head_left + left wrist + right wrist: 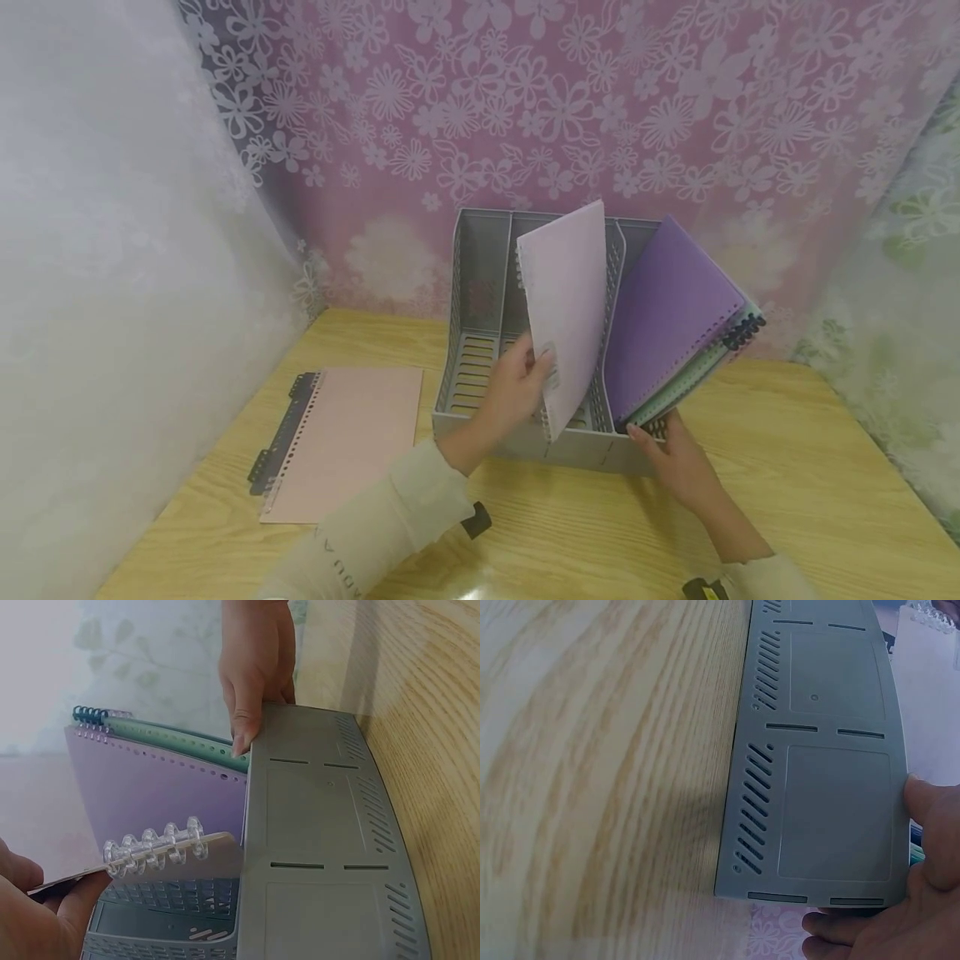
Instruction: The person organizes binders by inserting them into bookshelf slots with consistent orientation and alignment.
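My left hand pinches a pale pink loose-leaf notebook by its ringed side, thumb on the near face. The notebook stands tilted over the middle section of a grey file organizer; its clear rings show in the left wrist view. My right hand grips the organizer's front right corner, thumb at the top edge and fingers round the side. In the right compartment lean a purple notebook and a green one behind it, with dark rings at the upper end.
On the wooden table, left of the organizer, lies a pink notebook with a dark grey strip of tabs along its left side. A floral curtain hangs behind, and pale cloth hangs at the left.
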### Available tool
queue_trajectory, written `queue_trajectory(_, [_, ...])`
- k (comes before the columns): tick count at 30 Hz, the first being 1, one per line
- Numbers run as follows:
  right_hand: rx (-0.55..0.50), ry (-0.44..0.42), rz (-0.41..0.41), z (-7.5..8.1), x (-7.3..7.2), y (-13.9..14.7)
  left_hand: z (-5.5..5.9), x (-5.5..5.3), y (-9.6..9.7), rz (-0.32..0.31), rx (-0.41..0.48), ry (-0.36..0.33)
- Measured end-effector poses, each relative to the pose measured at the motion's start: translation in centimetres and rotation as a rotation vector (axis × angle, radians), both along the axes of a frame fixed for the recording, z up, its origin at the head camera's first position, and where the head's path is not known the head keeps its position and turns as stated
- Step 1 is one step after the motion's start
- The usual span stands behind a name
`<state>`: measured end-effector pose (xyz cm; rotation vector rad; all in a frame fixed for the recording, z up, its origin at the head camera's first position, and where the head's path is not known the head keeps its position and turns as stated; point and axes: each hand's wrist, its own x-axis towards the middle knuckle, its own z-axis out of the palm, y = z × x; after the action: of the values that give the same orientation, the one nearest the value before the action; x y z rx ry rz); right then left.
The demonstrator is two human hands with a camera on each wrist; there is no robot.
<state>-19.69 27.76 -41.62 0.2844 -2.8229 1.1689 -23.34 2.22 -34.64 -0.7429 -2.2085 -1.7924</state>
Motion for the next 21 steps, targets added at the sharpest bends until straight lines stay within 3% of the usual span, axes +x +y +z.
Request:
queue_trajectory(5, [0.017, -0.003, -0.007, 0.0, 0.0, 0.0, 0.0, -0.6, 0.5, -0.008, -0.027, 0.036])
queue_trajectory(12, [0.006, 0.032, 0.020, 0.1, 0.0, 0.0, 0.0, -1.2, 1.9, 0.003, -0.024, -0.017])
queue_trajectory(21, [0.009, 0.029, 0.018, -0.3, -0.2, 0.1, -0.4, -2.0, 2.7, 0.050, -0.101, 0.091])
